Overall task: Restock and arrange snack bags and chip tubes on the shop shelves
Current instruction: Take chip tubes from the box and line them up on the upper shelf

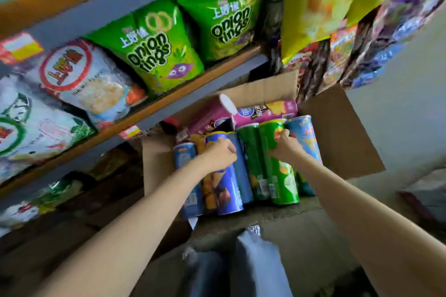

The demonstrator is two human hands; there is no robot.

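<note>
An open cardboard box (337, 128) on the floor holds several chip tubes lying side by side. My left hand (220, 154) grips the upper end of a dark blue tube (226, 190). My right hand (287, 146) closes around the top of a green tube (280, 176). Another green tube (251, 159) lies between them, and a light blue tube (306, 137) lies to the right. Pink-purple tubes (263, 111) lie crosswise at the box's far end. On the shelf above stand two green onion-ring bags (154, 48).
Wooden shelf edges (154, 108) run diagonally on the left, with white snack bags (91, 84) on them. Hanging snack packs (342, 55) fill the upper right. Box flaps stand up on the right and far side. A pale wall lies to the right.
</note>
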